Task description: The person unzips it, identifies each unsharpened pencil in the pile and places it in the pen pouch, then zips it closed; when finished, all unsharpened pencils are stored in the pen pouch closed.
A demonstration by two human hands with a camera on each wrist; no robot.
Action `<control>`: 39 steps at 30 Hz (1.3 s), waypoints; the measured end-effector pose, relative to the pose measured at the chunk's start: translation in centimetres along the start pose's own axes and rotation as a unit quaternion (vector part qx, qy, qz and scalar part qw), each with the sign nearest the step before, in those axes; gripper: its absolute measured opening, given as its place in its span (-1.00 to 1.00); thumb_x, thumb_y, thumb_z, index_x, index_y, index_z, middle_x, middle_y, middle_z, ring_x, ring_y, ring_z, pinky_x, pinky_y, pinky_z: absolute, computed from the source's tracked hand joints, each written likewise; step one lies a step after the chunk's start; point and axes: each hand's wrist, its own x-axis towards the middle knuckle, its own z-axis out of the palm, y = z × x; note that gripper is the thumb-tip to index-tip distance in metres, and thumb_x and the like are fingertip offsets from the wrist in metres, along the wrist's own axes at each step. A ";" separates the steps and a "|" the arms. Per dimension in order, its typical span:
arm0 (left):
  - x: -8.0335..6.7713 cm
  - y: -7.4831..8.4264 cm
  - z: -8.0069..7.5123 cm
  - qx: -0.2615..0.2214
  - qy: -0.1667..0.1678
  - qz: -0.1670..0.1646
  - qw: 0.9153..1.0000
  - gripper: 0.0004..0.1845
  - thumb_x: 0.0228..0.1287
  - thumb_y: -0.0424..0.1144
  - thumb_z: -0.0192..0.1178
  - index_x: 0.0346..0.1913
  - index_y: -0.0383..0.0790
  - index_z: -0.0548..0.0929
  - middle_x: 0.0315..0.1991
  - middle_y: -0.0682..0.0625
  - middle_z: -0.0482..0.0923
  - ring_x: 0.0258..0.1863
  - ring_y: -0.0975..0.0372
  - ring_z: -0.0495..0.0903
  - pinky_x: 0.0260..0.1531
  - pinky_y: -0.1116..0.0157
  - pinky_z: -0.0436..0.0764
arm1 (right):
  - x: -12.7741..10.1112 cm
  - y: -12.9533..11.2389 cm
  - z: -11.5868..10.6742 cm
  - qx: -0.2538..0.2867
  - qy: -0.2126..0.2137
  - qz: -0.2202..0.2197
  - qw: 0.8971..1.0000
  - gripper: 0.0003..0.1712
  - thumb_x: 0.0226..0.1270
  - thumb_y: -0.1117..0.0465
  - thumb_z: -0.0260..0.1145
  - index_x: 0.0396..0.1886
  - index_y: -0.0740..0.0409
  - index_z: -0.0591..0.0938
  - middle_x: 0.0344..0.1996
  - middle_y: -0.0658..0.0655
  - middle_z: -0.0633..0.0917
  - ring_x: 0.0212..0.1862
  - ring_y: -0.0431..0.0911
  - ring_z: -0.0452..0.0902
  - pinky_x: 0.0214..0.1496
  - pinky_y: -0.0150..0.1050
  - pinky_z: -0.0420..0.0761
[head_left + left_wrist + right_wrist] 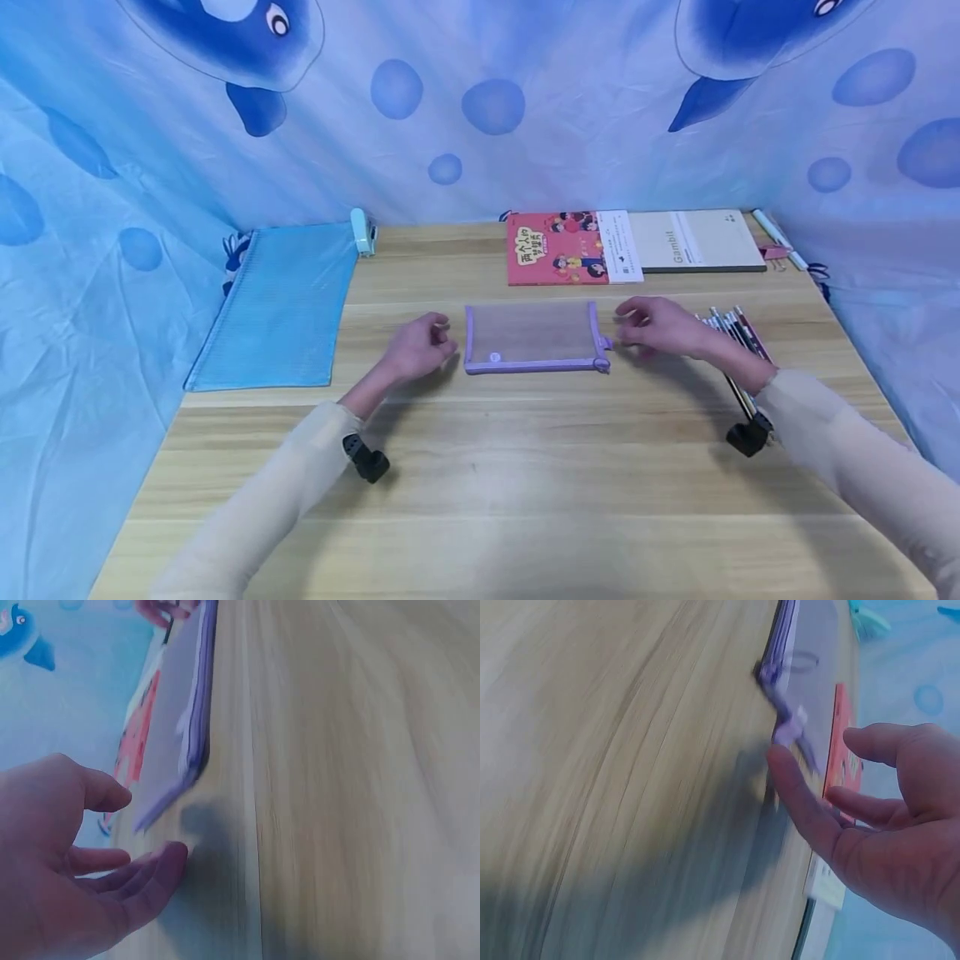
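Note:
A flat see-through pencil pouch point(534, 333) with purple edging lies on the wooden table between the two hands. Its zipper runs along the near edge, with a purple pull tab at the right end. My left hand point(422, 346) hovers just off the pouch's left edge, fingers loosely bent and holding nothing. On the other side, my right hand point(660, 325) is beside the pull tab point(789, 731), a fingertip right at it in the right wrist view. Thumb and fingers of that hand are apart, with nothing gripped.
Left of the pouch lies a blue mesh folder point(277, 308), with a mint stapler point(363, 232) at its corner. Behind are a red book point(555, 248) and a beige notebook point(697, 240). Several pencils point(738, 333) lie under the right forearm. A light-blue pen point(778, 237) lies at the back right.

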 end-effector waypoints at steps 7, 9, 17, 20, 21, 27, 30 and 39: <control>0.9 1.5 1.1 -0.012 -0.028 -0.018 0.999 -0.23 0.24 -0.24 0.30 0.44 -0.46 0.26 -0.14 -0.12 0.52 -0.27 0.11 0.50 -0.20 0.25 0.58 | 1.6 -1.2 1.2 -0.028 0.007 0.015 0.999 -0.31 0.37 0.23 0.31 0.34 0.52 0.31 -0.12 0.38 0.57 -0.32 0.06 0.62 -0.27 -0.08 0.69; 1.0 1.6 1.2 -0.012 -0.029 -0.022 0.999 -0.21 0.23 -0.25 0.31 0.45 -0.46 0.24 -0.16 -0.11 0.51 -0.30 0.13 0.48 -0.26 0.27 0.56 | 1.9 -1.3 1.4 -0.035 0.011 0.021 0.999 -0.31 0.36 0.22 0.32 0.34 0.52 0.32 -0.15 0.35 0.57 -0.35 0.04 0.62 -0.28 -0.09 0.67; 1.3 2.1 2.0 0.024 -0.035 0.007 0.999 -0.43 0.19 -0.26 0.34 0.23 -0.44 0.48 -0.20 -0.14 0.52 -0.27 0.08 0.49 -0.24 0.21 0.57 | 2.7 -1.7 2.4 -0.009 0.008 0.028 1.000 -0.24 0.30 0.30 0.34 0.37 0.57 0.24 -0.17 0.34 0.56 -0.32 0.04 0.60 -0.27 -0.12 0.69; 1.2 2.4 2.1 0.042 -0.030 0.012 0.999 -0.46 0.19 -0.25 0.35 0.19 -0.46 0.50 -0.17 -0.17 0.51 -0.20 0.06 0.49 -0.15 0.18 0.58 | 2.8 -1.9 2.6 0.004 0.009 0.033 0.999 -0.22 0.29 0.31 0.35 0.37 0.57 0.23 -0.14 0.35 0.55 -0.29 0.03 0.60 -0.26 -0.13 0.70; 1.2 2.5 2.2 0.044 -0.028 0.011 0.999 -0.43 0.19 -0.25 0.35 0.22 -0.46 0.49 -0.14 -0.18 0.50 -0.18 0.05 0.49 -0.12 0.17 0.58 | 2.8 -1.9 2.7 0.009 0.011 0.035 0.999 -0.22 0.28 0.32 0.35 0.38 0.56 0.22 -0.13 0.35 0.55 -0.28 0.03 0.60 -0.25 -0.14 0.70; 1.0 2.6 2.3 0.038 -0.024 0.001 0.999 -0.28 0.20 -0.25 0.33 0.38 -0.51 0.36 -0.01 -0.25 0.50 -0.05 0.00 0.50 0.07 0.12 0.55 | 2.6 -1.7 2.7 0.081 0.002 0.056 0.995 -0.18 0.32 0.36 0.32 0.45 0.50 0.14 -0.06 0.36 0.49 -0.15 0.04 0.56 -0.09 -0.12 0.69; 0.9 2.6 2.5 0.036 -0.018 0.003 0.999 -0.27 0.21 -0.25 0.31 0.39 -0.52 0.34 -0.01 -0.26 0.50 -0.04 0.00 0.50 0.09 0.10 0.54 | 2.6 -1.4 2.5 0.118 -0.008 0.068 0.991 -0.17 0.35 0.34 0.30 0.49 0.43 0.11 -0.03 0.35 0.47 -0.09 0.05 0.55 0.01 -0.08 0.65; -0.4 4.5 4.1 0.166 0.091 0.045 0.981 -0.39 0.21 -0.14 0.33 0.26 -0.39 0.51 0.03 -0.31 0.50 -0.04 -0.08 0.52 -0.11 0.03 0.63 | 2.7 -0.5 2.8 0.168 -0.014 0.060 0.984 -0.12 0.36 0.35 0.29 0.53 0.41 0.04 -0.01 0.39 0.52 -0.14 0.00 0.59 -0.02 -0.13 0.67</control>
